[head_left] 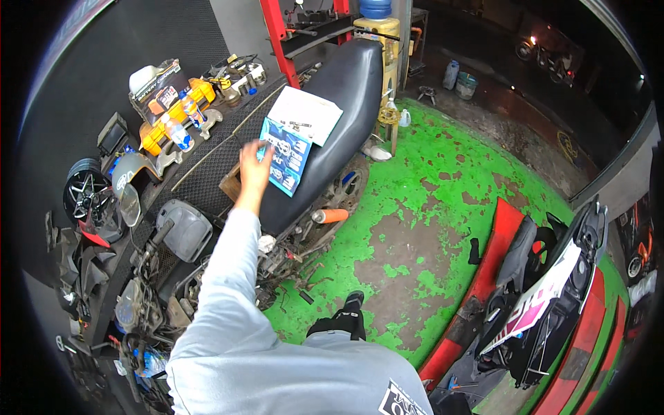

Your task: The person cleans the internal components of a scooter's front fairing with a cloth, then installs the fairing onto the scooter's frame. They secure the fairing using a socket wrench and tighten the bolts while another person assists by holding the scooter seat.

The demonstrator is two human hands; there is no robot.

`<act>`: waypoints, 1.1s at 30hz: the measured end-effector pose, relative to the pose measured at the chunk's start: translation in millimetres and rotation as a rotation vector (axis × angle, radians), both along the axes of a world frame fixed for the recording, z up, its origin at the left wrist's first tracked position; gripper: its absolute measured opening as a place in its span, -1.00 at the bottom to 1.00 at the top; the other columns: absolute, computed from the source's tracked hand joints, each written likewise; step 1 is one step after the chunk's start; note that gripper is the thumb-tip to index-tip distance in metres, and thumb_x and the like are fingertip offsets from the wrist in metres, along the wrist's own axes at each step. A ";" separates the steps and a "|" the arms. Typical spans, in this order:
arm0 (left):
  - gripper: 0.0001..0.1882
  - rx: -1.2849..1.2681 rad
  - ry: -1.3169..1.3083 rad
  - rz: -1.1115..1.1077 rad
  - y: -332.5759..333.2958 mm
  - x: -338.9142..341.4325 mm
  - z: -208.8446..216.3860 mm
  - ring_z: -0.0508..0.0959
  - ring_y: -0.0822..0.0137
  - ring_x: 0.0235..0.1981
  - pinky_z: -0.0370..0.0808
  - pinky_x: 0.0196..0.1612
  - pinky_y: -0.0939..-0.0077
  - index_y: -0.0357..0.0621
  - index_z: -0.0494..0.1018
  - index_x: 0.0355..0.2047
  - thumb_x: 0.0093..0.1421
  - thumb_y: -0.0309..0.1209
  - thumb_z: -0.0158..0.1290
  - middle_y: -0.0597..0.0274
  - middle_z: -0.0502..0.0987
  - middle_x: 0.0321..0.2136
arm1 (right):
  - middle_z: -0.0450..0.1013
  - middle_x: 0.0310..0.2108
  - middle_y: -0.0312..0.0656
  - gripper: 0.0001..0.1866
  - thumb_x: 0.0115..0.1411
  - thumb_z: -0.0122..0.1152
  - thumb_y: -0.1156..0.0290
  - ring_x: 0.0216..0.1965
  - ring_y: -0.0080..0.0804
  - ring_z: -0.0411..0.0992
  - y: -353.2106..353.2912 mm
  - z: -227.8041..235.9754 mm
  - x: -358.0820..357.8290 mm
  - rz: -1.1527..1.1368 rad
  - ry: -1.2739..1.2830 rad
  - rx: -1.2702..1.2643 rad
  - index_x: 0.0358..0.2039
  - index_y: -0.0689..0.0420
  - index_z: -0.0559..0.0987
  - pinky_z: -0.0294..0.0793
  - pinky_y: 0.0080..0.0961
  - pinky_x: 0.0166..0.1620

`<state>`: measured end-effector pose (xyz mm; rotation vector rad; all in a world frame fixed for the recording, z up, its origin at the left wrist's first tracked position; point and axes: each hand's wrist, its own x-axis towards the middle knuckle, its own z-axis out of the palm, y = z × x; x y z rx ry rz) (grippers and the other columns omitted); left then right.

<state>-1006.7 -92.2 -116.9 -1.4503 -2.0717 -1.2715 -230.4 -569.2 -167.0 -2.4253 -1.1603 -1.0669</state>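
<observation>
My left hand (255,164) reaches forward with its fingers apart, its fingertips over the left edge of a flat blue printed packet (290,162). Whether they touch the packet is hard to make out. The packet lies on a long black motorcycle seat (356,83) and overlaps a white printed sheet or flat box (299,111) just beyond it. Beneath the seat shows the partly stripped motorcycle (277,266), with bare parts and cables. An orange cylinder (330,216) sticks out at its right side. No part of my right hand shows.
Left of the seat, a dark mesh-topped bench holds a yellow-orange case (200,93), bottles (178,133) and metal parts. A red metal frame (277,34) rises behind. Motorcycle fairings (546,290) and red ramps (477,290) stand right, across the worn green floor (443,166).
</observation>
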 end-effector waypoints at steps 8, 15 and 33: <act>-0.78 -0.734 0.081 -0.271 153.8 -62.7 76.1 0.69 0.13 -0.20 0.57 -0.06 0.33 -0.10 0.71 -0.30 0.02 -0.34 0.28 0.08 0.71 -0.30 | 0.32 0.15 0.37 0.05 0.06 0.41 -0.28 0.12 0.37 0.35 125.8 -1.9 -55.9 0.105 0.082 -0.057 0.23 0.41 0.35 0.36 0.24 0.14; -0.71 -1.020 -0.084 -0.665 184.6 -31.0 64.0 0.66 0.35 -0.24 0.54 -0.07 0.46 -0.20 0.70 -0.22 0.02 -0.38 0.39 0.21 0.72 -0.28 | 0.32 0.17 0.35 0.04 0.06 0.39 -0.29 0.13 0.35 0.35 174.8 -7.9 -73.4 0.159 0.126 -0.096 0.23 0.39 0.35 0.36 0.22 0.15; -0.71 -1.009 0.090 -0.724 176.3 -1.9 64.8 0.68 0.24 -0.23 0.57 -0.13 0.34 -0.08 0.70 -0.22 -0.01 -0.40 0.29 0.19 0.72 -0.28 | 0.32 0.20 0.28 0.03 0.06 0.35 -0.31 0.18 0.29 0.34 229.6 -29.1 -69.2 0.216 0.196 -0.173 0.25 0.33 0.36 0.36 0.17 0.18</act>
